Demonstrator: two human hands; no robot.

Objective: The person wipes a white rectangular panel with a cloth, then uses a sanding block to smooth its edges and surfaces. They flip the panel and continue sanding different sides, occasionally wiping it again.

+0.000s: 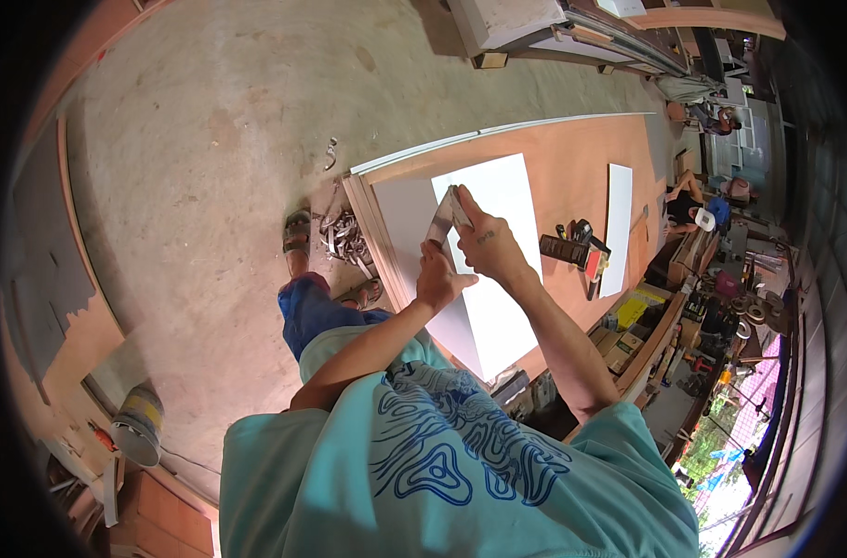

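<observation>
A thin, pale strip point(439, 223), bent over at its top, runs between my two hands at the edge of a white board point(502, 316). My left hand point(437, 279) is closed on the strip's lower end, its thumb pointing out to the right. Higher up, my right hand point(490, 244) grips the bent upper part with its index finger stretched along it. The board's shaded grey-white face point(410, 223) lies to the left of the strip. Where exactly the fingertips press is too small to tell.
On the wooden worktop point(582, 144) to the right lie a dark tool with red and yellow parts point(572, 251) and a narrow white panel point(617, 228). Curled strips point(346, 240) litter the floor by my feet. A bucket point(140, 426) stands lower left. Another person point(688, 205) is far right.
</observation>
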